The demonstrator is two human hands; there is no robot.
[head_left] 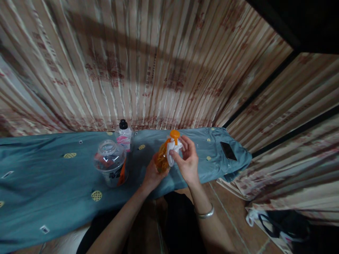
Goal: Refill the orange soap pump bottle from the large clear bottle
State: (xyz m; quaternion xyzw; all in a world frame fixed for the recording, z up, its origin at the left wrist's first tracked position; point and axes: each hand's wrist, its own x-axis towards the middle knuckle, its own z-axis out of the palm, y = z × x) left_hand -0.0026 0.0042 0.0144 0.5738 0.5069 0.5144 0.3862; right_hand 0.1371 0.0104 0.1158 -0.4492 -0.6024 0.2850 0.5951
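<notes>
An amber pump bottle (162,157) with an orange pump top (175,133) is held tilted over the near part of the cloth-covered table. Around its lower body my left hand (154,175) is wrapped. My right hand (187,158) pinches a white tissue or cloth (171,152) and presses it against the upper side of the bottle, just under the pump. Left of my hands stands a clear plastic jar (109,160) with dark and orange print. Behind that jar is a clear bottle (124,137) with a black cap and a pink label.
A blue-green cloth (53,169) with yellow pineapple prints covers the table. A dark phone (228,151) lies near its right end. Patterned curtains (148,70) hang behind and to the right. A dark bag (287,225) sits low at the right.
</notes>
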